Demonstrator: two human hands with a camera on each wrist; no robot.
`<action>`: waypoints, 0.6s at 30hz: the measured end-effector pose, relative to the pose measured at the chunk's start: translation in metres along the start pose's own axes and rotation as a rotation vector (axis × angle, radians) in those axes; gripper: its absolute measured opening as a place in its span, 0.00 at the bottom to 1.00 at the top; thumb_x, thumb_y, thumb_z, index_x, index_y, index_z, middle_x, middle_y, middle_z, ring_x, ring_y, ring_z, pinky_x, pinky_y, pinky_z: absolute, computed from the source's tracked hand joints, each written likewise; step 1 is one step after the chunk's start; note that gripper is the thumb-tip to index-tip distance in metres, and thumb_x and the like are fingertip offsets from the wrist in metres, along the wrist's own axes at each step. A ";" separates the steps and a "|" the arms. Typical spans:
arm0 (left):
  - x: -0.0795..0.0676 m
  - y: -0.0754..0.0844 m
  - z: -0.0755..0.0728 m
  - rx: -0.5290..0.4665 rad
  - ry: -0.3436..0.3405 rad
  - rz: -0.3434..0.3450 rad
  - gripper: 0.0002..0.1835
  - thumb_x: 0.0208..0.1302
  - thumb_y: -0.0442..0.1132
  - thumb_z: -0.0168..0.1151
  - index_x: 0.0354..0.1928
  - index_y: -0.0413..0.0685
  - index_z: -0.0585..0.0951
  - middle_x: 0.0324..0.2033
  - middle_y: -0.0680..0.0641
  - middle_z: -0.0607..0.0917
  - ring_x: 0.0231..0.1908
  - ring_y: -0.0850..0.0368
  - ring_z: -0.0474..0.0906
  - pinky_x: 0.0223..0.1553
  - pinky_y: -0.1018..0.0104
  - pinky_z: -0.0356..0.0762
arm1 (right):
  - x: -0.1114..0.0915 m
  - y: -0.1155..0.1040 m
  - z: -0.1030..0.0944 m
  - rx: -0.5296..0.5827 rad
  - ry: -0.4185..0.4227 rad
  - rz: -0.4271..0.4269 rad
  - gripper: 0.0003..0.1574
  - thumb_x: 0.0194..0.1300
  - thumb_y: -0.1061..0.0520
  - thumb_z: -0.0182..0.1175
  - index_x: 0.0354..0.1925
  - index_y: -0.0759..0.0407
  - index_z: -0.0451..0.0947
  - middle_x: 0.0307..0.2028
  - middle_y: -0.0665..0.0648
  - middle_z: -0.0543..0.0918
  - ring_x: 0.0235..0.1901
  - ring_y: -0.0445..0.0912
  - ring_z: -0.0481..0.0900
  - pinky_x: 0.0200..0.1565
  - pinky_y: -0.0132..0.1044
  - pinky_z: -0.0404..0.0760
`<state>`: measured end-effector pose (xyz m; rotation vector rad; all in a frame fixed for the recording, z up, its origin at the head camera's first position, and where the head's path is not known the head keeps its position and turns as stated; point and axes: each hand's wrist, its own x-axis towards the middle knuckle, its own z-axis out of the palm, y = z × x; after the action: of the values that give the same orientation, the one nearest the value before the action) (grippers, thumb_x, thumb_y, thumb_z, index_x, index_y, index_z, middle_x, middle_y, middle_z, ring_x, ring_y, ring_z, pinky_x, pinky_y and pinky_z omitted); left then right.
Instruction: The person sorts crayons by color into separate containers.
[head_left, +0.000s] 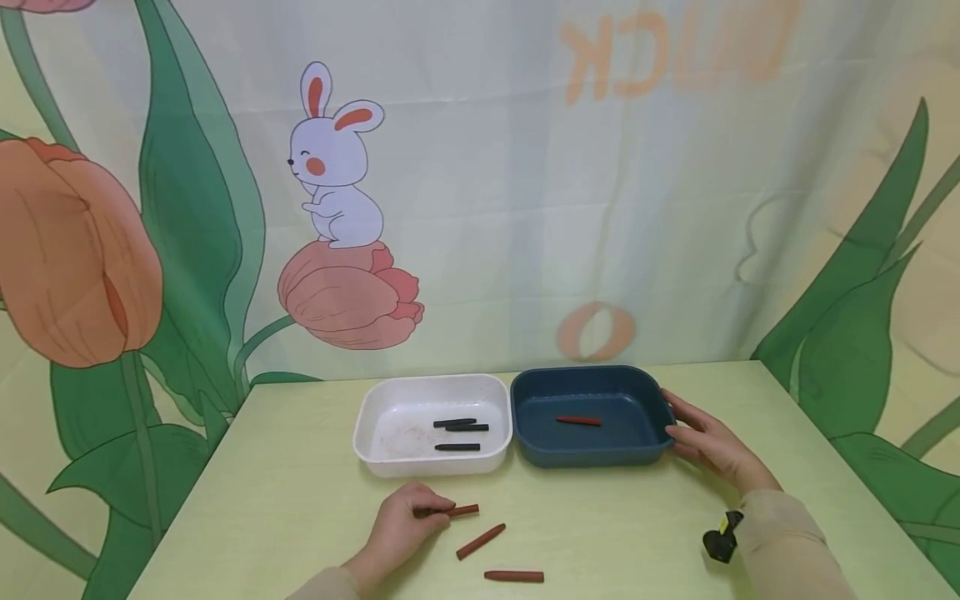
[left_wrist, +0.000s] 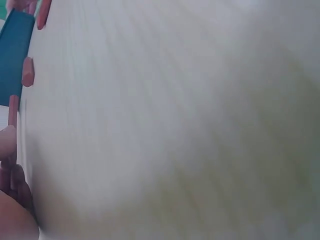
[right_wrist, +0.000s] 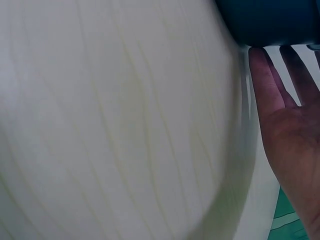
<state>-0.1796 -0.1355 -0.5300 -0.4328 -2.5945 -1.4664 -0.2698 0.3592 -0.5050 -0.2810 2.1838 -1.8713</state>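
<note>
My left hand (head_left: 405,523) pinches a reddish-brown crayon (head_left: 465,510) between thumb and fingers, low over the table in front of the white tray (head_left: 390,467). Part of that crayon is hidden by the fingers. To the right of this hand lie two more reddish-brown crayons, one slanted (head_left: 481,542) and one level (head_left: 514,576). At the right end of the dark blue tray (head_left: 592,457), my right hand (head_left: 712,446) touches the outer wall; the right wrist view has its fingers (right_wrist: 267,82) stretched straight against it. One reddish-brown crayon (head_left: 578,421) lies inside the blue tray.
Inside the white tray are three black crayons (head_left: 457,447). The two trays stand side by side near the table's back edge, before a printed curtain (head_left: 480,208). A small black device (head_left: 722,543) is at the right sleeve.
</note>
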 end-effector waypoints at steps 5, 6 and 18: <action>0.002 0.002 0.001 -0.013 0.004 -0.041 0.08 0.50 0.29 0.75 0.34 0.46 0.90 0.31 0.54 0.84 0.35 0.62 0.79 0.40 0.69 0.77 | 0.000 -0.001 0.001 -0.001 0.014 0.009 0.45 0.75 0.60 0.52 0.78 0.59 0.40 0.76 0.69 0.37 0.73 0.68 0.41 0.51 0.26 0.76; 0.002 0.004 0.001 -0.019 0.006 -0.050 0.08 0.50 0.29 0.75 0.34 0.47 0.91 0.31 0.54 0.85 0.35 0.63 0.79 0.40 0.70 0.77 | 0.000 -0.002 0.001 -0.004 0.012 0.007 0.45 0.75 0.60 0.52 0.78 0.59 0.40 0.76 0.70 0.37 0.73 0.68 0.41 0.51 0.26 0.76; 0.008 0.025 0.012 -0.175 -0.034 -0.064 0.08 0.54 0.29 0.73 0.37 0.43 0.90 0.34 0.50 0.87 0.38 0.62 0.81 0.41 0.72 0.79 | -0.001 -0.003 0.003 -0.006 0.035 0.011 0.45 0.74 0.61 0.53 0.78 0.60 0.40 0.76 0.69 0.37 0.72 0.67 0.43 0.50 0.26 0.77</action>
<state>-0.1791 -0.1119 -0.5139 -0.3995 -2.5374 -1.7308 -0.2681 0.3559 -0.5027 -0.2395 2.2094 -1.8777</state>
